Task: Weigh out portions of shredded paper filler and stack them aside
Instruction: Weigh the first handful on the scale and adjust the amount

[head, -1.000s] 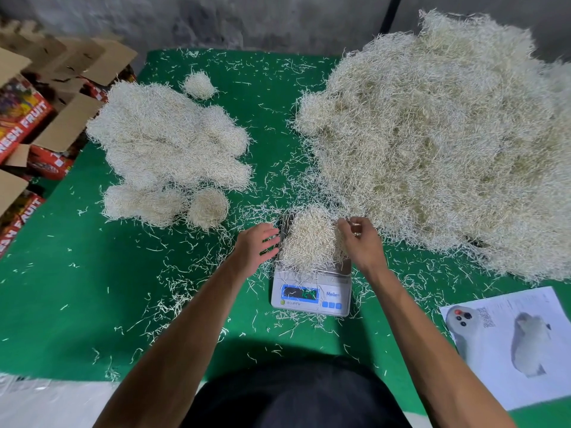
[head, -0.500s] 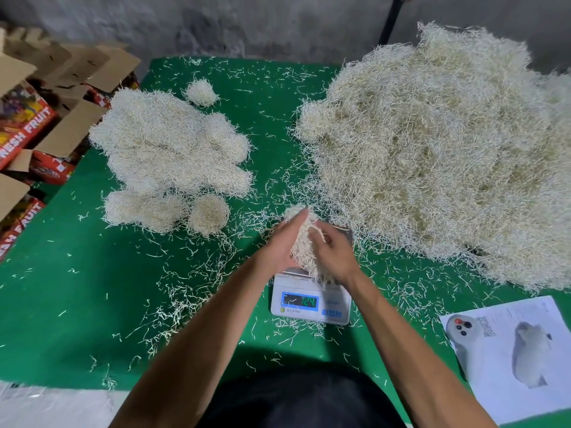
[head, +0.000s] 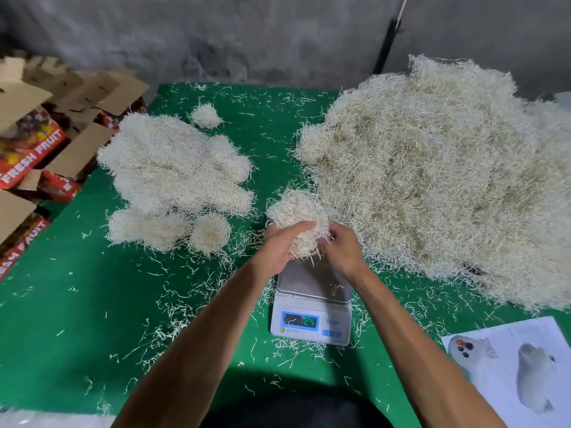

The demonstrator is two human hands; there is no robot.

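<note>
Two hands, both mine, are curled round one pale clump of shredded paper filler (head: pixel 298 220): the left hand (head: pixel 279 247) cups it from the near left with the thumb across its front, and the right hand (head: pixel 343 250) pinches its lower right edge. I am holding the clump in the air above the steel pan of the small white digital scale (head: pixel 312 304), whose pan shows bare but for a few stray shreds. The lit display carries green digits I cannot read with confidence.

What the next move turns on, as I judge it, is direction. The heap of weighed cream-coloured filler portions (head: pixel 173 168) lies to the left and further away on the green worktop (head: pixel 61 304), well apart from the scale, so the left hand is the nearer one to carry it. The clump stands roughly upright, its longer side running away from me. The big loose mound of unweighed shredded paper (head: pixel 432 180) sits close on the right, so I would steer clear of snagging it.
</note>
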